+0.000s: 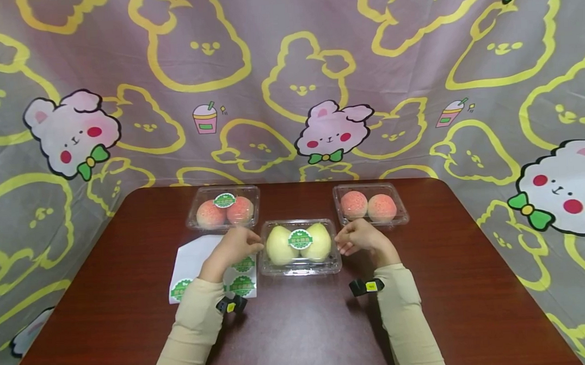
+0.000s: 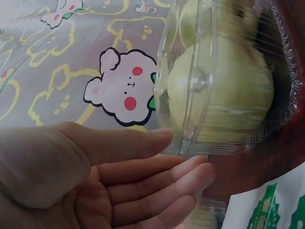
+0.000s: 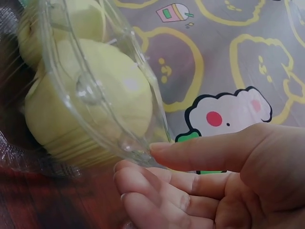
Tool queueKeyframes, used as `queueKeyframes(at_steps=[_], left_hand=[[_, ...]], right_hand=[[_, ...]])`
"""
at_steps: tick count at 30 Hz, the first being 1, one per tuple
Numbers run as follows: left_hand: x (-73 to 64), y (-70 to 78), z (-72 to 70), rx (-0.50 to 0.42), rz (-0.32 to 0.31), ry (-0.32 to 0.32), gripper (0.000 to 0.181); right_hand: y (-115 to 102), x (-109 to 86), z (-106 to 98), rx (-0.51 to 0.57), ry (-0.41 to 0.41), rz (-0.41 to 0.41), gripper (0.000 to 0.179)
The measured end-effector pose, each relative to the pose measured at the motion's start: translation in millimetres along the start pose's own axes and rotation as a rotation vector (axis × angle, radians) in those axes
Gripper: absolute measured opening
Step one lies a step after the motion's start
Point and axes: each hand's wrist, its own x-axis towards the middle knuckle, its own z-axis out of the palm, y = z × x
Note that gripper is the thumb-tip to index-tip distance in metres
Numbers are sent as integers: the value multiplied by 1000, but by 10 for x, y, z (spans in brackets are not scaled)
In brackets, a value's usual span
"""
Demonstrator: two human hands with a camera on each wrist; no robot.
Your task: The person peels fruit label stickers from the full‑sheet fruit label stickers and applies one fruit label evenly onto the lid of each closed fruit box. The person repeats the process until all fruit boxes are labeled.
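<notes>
In the middle of the table, a clear plastic box (image 1: 301, 269) holds two pale yellow-green pears (image 1: 280, 247) and bears a green and white round label (image 1: 300, 240) on its lid. My left hand (image 1: 234, 247) is at the box's left end, its fingers nearly straight and the thumb (image 2: 152, 138) close to the rim. At the opposite end is my right hand (image 1: 366, 239), with loosely bent fingers and the thumb (image 3: 164, 151) at the rim's edge. Whether either hand touches the plastic is hard to tell. Beneath the left forearm lies a white label sheet (image 1: 193, 257) with several green labels.
Behind on the left stands a clear box (image 1: 225, 223) of two pinkish peaches (image 1: 210, 213), labelled on top. A similar box (image 1: 396, 189) of two peaches (image 1: 382, 207), showing no label, is behind on the right. A patterned curtain (image 1: 250, 102) rises past the brown table's (image 1: 473, 283) far edge.
</notes>
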Motion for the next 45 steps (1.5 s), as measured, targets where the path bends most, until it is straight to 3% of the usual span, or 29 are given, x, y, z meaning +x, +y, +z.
queueKeyframes(at_steps=[11, 17, 24, 27, 31, 39, 45], left_hand=[[35, 8, 47, 16, -7, 80, 24], [87, 1, 110, 23, -6, 151, 25], [129, 6, 179, 20, -9, 287, 27], [138, 2, 197, 7, -10, 305, 27], [126, -24, 179, -9, -7, 259, 28], [45, -63, 36, -65, -40, 45, 26], [-5, -62, -29, -61, -40, -56, 22]], right_hand=[[20, 54, 31, -26, 79, -25, 21], [19, 111, 87, -31, 198, -29, 22], [10, 177, 183, -16, 372, -21, 20], [3, 187, 215, -22, 415, -13, 19], [-18, 145, 197, -33, 388, -1, 19], [-6, 19, 31, -73, 98, -21, 22], [23, -6, -22, -48, -10, -40, 22]])
